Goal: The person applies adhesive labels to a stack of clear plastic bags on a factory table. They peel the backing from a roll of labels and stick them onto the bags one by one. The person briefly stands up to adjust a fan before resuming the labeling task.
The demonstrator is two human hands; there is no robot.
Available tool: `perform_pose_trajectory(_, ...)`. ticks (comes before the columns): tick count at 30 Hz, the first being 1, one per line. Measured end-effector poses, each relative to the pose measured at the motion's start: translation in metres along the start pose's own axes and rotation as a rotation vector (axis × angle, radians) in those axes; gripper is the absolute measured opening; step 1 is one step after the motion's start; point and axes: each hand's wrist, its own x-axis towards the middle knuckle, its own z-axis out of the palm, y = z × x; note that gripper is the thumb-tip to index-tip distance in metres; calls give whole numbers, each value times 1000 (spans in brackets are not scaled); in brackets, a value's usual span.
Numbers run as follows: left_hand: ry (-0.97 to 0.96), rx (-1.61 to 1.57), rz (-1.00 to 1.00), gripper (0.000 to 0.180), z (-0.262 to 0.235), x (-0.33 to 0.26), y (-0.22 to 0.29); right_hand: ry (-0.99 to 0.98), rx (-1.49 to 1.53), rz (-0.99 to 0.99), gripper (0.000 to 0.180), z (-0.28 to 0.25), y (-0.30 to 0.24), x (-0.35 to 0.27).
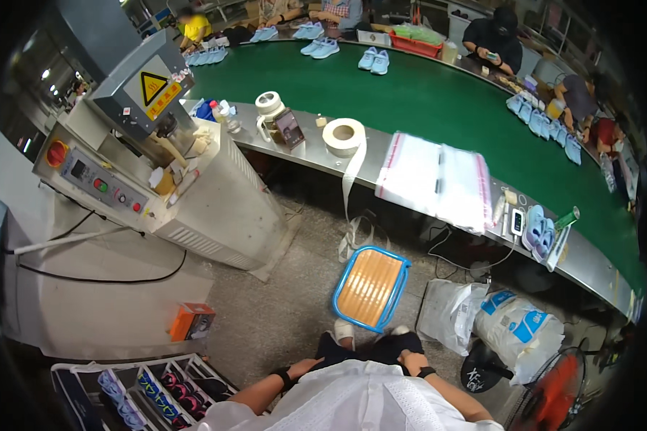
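Observation:
My left hand [305, 368] is at my left thigh, its fingers closed on the cloth of my dark trousers [366, 350]. On the other thigh, my right hand [412, 361] is curled against the same trousers; its fingertips are partly hidden. Each wrist wears a black band. In front of my feet stands a low stool [370, 287] with a slatted tan seat and a blue frame. Beyond it, on the metal edge of the workbench, lie a stack of clear plastic bags [410, 176] and a white tape roll [331, 136], its loose end hanging toward the floor.
A green conveyor [280, 79] carries pale blue shoes; several people sit along its far side. Left stands a grey machine [223, 194] with a control panel. A shoe rack [133, 388] is at lower left. Stuffed white sacks [521, 330] and a red fan [553, 388] flank my right.

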Motion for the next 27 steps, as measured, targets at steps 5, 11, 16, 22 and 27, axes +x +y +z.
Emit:
perform_pose_trajectory(5,-136,161,-139,33,-19,52,14,-228,519,22,26,-78,4,6)
perform_pose_trajectory(11,-124,181,-117,31,-44,84,59,-361,424,-153,23,-102,79,97)
perform_pose_trajectory(16,-1,159,-243,34,-28,149,118,-821,617,-271,23,-139,131,172)
perform_pose_trajectory(22,-152,241,-281,33,-56,155,204,-787,229,-525,30,-167,146,208)
perform_pose_trajectory(27,-312,227,-307,43,-84,207,221,-753,287,-404,30,-186,147,229)
